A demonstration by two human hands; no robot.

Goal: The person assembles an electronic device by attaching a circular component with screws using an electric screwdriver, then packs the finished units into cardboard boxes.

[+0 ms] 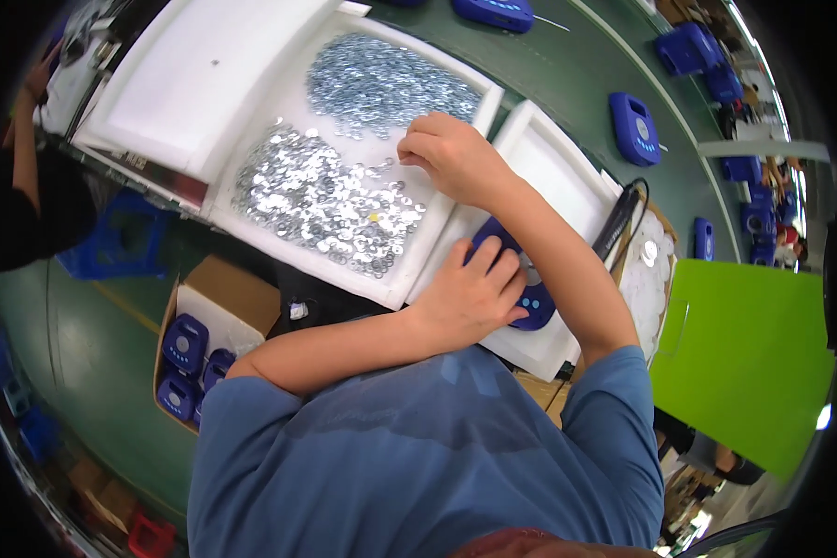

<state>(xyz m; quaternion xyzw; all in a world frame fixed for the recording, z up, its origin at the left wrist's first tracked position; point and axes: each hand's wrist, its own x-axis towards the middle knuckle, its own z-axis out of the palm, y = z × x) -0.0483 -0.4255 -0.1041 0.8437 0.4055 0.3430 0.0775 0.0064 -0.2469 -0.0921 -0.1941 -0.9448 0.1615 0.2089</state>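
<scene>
My left hand (pixel 470 293) lies over a blue plastic device (pixel 537 305) with a grey round part and light buttons, its fingers curled around the casing. This device sits in a white foam tray (pixel 567 158) in front of me. Farther forward, my right hand (pixel 445 156) is closed in a pinch above another white foam tray (pixel 298 251). Whatever its fingertips hold is hidden. In that tray, shiny metal washers (pixel 298 186) are spread nearer to me, and a heap of small blue-grey metal pieces (pixel 372 84) lies at the far side.
A white foam lid (pixel 195 74) is at the far left. A black hand tool with a cable (pixel 618 219) lies right of my right arm, near a bright green panel (pixel 744 344). More blue devices (pixel 634 128) stand on the green conveyor; others fill a cardboard box (pixel 223 288) at left.
</scene>
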